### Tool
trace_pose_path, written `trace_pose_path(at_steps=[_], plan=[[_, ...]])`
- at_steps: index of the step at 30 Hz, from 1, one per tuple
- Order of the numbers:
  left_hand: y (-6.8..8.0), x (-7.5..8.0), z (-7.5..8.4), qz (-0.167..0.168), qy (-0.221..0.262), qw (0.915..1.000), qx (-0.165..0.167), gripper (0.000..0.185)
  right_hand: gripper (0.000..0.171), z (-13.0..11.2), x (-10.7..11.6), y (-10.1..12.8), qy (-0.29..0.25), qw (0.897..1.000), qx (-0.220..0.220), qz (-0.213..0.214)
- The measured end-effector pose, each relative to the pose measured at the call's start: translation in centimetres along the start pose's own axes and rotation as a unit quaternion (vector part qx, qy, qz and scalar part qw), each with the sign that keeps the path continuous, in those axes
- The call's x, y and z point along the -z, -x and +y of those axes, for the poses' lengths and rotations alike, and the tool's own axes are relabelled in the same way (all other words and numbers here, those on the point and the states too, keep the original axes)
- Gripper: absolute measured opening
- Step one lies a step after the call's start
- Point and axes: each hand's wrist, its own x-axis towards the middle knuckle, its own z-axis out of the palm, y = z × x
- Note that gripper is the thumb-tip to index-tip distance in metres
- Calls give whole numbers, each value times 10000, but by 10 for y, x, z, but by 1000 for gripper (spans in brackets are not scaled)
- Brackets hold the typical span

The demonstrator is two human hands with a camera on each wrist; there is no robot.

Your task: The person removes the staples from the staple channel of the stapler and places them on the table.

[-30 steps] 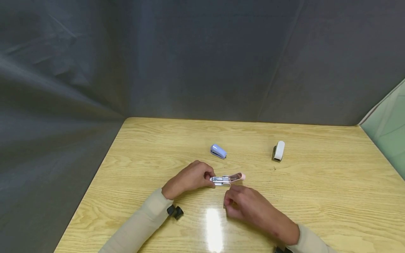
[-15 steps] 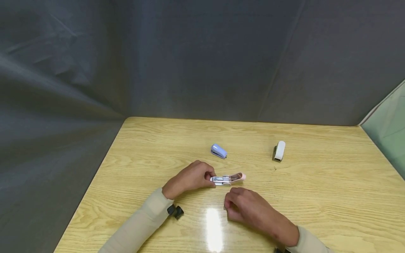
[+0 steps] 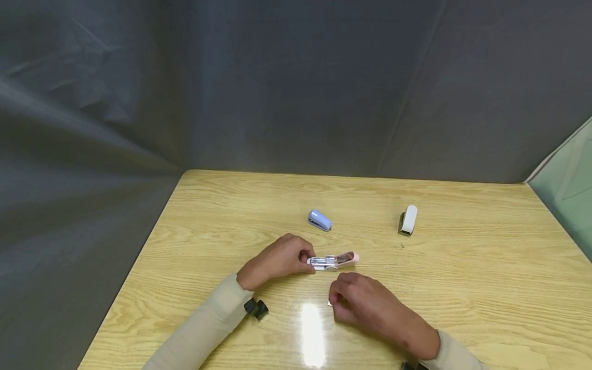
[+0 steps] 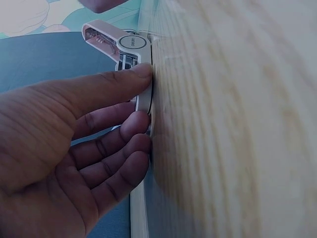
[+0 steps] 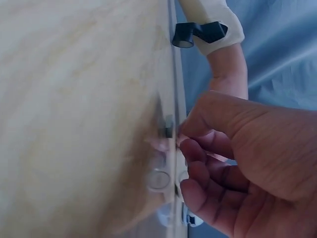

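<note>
A small stapler (image 3: 324, 263) lies on the table with its pink top (image 3: 352, 258) swung back to the right, baring the metal staple channel. My left hand (image 3: 284, 262) pinches its left end between thumb and fingers; in the left wrist view the thumb (image 4: 141, 70) presses on the side of the stapler's white body, below the round hinge disc (image 4: 133, 42). Just in front of the stapler, my right hand (image 3: 370, 306) has thumb and index finger drawn together on a small silvery piece (image 3: 330, 303), mostly hidden by the fingers.
Beyond the hands, a blue mini stapler (image 3: 319, 220) lies on the wooden table (image 3: 222, 205). Farther right stands a white mini stapler (image 3: 408, 221). Dark sheeting (image 3: 296, 92) rises behind the table and along its left side.
My right hand has shifted very slightly to the right, and the piece at its fingertips catches more light. The left hand and the stapler have stayed in place.
</note>
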Motion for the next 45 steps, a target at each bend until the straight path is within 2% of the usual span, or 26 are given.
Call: trace_pose_path(at_steps=[2, 7, 10, 14, 19, 27, 35, 45], plan=[[0, 0, -1, -8, -37, 10000, -21, 14, 22, 1, 5, -1, 57, 9998, 59, 183], [-1, 2, -2, 8, -37, 9999, -95, 13, 20, 9, 21, -7, 280, 9951, 85, 942], [-2, 2, -2, -1, -11, 9999, -100, 13, 20, 16, 30, -9, 277, 9915, -113, 1269], [-2, 2, -2, -24, -24, 10000, -78, 12, 21, 25, 37, -11, 238, 9882, -458, 1442], [-2, 2, -3, -17, 9, 10000, -64, 12, 27, 33, 38, -12, 143, 9892, -777, 1233], [-1, 0, -2, -30, -20, 9999, -106, 13, 26, 36, 35, -13, -480, 9894, -1159, 730], [0, 2, -2, -5, -110, 9998, -141, 12, 21, 33, 35, -22, -797, 9875, -1205, 629], [3, 2, -4, 55, -248, 9995, -201, 10, 21, 32, 31, -22, -1101, 9847, -1083, 803]])
